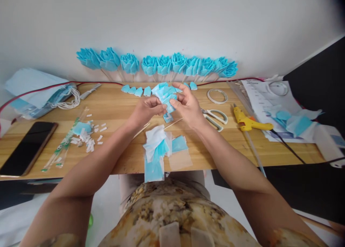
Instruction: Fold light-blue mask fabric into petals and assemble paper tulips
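Observation:
My left hand (147, 110) and my right hand (187, 105) meet above the middle of a wooden table (115, 103). Both are closed on a bundle of folded blue fabric petals (165, 93), pinched between fingers and thumbs. Two thin wooden sticks (172, 124) lie on the table just under my hands. Below them a heap of cut blue and white mask pieces (159, 150) hangs over the front edge. A row of single blue petals (136, 91) lies behind my hands.
Finished blue fabric flowers on sticks (159, 64) lean against the white wall. Scissors (215, 117), a tape roll (217, 96) and a yellow glue gun (246, 122) lie to the right. A dark phone (28, 146), white scraps (90, 137) and a bag of face masks (40, 96) lie to the left.

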`<state>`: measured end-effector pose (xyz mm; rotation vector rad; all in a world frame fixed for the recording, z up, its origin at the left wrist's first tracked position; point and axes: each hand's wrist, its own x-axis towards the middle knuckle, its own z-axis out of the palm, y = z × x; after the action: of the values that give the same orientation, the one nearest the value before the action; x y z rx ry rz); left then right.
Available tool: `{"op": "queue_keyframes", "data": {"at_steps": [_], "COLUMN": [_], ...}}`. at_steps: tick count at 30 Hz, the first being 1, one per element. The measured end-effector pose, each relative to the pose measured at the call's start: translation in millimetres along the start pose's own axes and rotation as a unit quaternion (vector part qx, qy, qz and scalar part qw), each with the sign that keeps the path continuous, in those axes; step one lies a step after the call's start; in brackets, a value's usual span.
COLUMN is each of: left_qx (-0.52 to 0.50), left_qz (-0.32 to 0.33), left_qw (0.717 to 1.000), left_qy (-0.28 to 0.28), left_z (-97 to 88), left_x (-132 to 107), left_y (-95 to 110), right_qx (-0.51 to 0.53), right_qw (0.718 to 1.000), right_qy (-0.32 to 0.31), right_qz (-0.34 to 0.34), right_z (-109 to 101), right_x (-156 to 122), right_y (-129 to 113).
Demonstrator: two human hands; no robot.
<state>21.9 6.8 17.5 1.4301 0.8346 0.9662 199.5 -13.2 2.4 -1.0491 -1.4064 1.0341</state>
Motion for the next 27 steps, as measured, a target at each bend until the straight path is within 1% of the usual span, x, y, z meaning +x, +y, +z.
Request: {"op": "queue_keyframes", "data": {"at_steps": [3, 6, 12, 15, 18, 23, 27], "left_qx": [-0.005, 0.002, -0.007, -0.005, 0.0, 0.01, 0.031], "left_qz": [-0.002, -0.009, -0.012, -0.008, -0.006, 0.0, 0.012], "left_qw": [1.0, 1.0, 0.999, 0.998, 0.999, 1.0, 0.999], "left_qy": [-0.008, -0.003, 0.048, 0.056, 0.048, 0.026, -0.04], "left_z": [-1.5, -3.0, -10.7, -12.7, -11.0, -9.2, -20.1], "left_x": [0, 1, 5, 6, 6, 5, 6], "left_y": [-1, -3, -8, -9, -9, -8, -5], "right_qx": [0.01, 0.009, 0.021, 0.025, 0.043, 0.042, 0.018], "right_qw": [1.0, 1.0, 0.999, 1.0, 0.999, 0.998, 0.998], "right_qy": [-0.008, -0.008, 0.004, 0.001, 0.006, 0.041, 0.057], "right_qz": [0.013, 0.023, 0.025, 0.016, 0.003, 0.005, -0.03], "right_z": [-2, -6, -14, -12, -7, -5, -10], "right_x": [1, 3, 7, 8, 8, 9, 10], "right_y": [1, 4, 7, 9, 11, 12, 12]}}
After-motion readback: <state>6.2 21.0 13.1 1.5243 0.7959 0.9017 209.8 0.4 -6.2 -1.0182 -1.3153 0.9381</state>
